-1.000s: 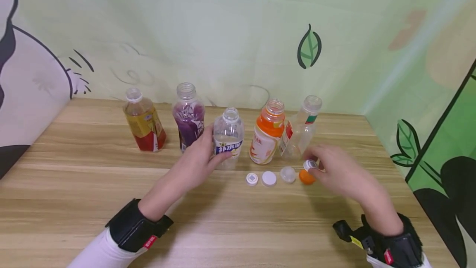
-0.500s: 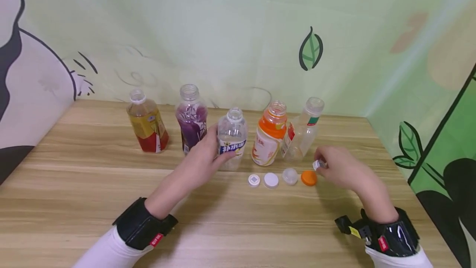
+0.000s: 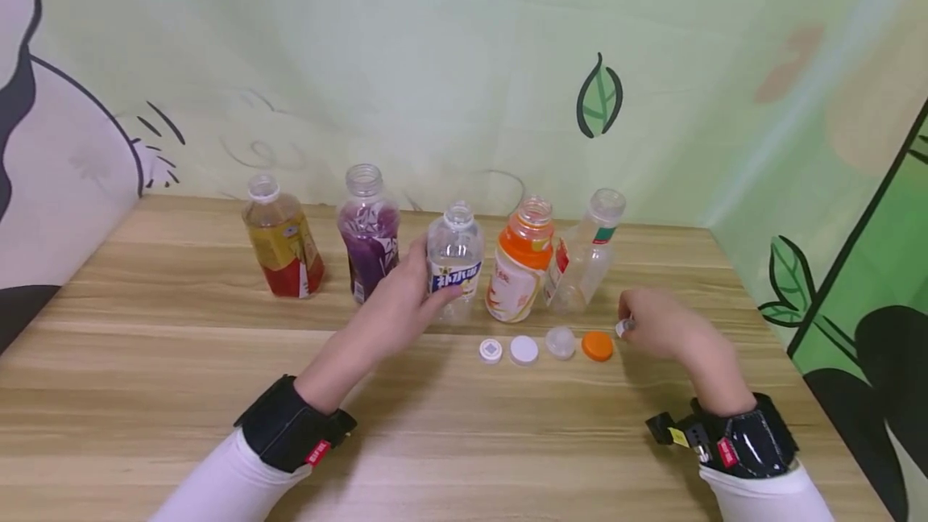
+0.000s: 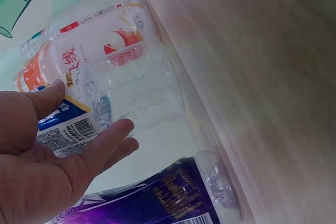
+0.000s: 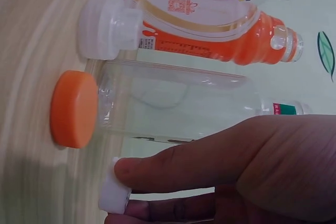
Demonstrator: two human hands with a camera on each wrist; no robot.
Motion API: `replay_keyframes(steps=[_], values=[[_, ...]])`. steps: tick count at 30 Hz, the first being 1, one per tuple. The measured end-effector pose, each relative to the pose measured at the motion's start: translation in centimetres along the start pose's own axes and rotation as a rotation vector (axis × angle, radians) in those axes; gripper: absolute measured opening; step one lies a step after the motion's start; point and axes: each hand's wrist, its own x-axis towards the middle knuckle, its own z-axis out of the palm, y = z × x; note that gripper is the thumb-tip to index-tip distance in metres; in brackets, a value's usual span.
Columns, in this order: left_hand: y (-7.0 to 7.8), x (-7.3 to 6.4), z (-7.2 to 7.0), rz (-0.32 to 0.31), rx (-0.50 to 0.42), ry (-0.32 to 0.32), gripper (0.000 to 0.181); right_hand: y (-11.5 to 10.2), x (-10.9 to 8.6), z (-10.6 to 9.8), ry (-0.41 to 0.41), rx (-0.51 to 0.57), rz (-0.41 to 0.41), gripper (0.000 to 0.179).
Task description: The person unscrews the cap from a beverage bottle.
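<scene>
My left hand (image 3: 391, 308) grips a clear bottle with a blue-and-white label (image 3: 455, 276), thumb across the label and fingers on the far side. The bottle stands upright and uncapped between a purple bottle (image 3: 368, 240) and an orange-topped bottle (image 3: 518, 272). My right hand (image 3: 670, 333) pinches a small white cap (image 5: 114, 192) between thumb and fingers, close over the table beside an orange cap (image 3: 598, 346). To the left of that cap lie a translucent cap (image 3: 560, 342), a plain white cap (image 3: 524, 350) and a patterned white cap (image 3: 490, 351), all in a row.
An amber-and-red bottle (image 3: 284, 248) stands uncapped at the left. An empty clear bottle with a green neck band (image 3: 590, 256) stands at the right end. Behind the wooden table (image 3: 464, 441) hangs a pale green printed backdrop (image 3: 435, 63).
My left hand has shifted the clear bottle rightward and slightly back, closer to the orange-topped one. My right hand has carried the white cap from above the orange cap to its right side, lower down.
</scene>
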Motion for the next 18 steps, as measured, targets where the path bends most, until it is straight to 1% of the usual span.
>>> replay_keyframes(steps=[4,10,14,18], values=[[-0.3,0.2,0.1,-0.007,-0.015,-0.003,0.080,0.1,0.3,0.4,-0.027,0.005,0.009,0.015],[-0.7,0.5,0.1,0.004,-0.011,0.001,0.078,0.0,0.5,0.8,-0.067,0.002,0.035,0.014],[-0.9,0.8,0.2,0.007,-0.023,-0.005,0.080,0.0,0.6,1.0,-0.084,-0.013,0.043,0.014],[-1.0,0.9,0.3,-0.005,-0.017,-0.007,0.085,0.1,0.7,1.2,-0.097,-0.004,0.049,0.015]])
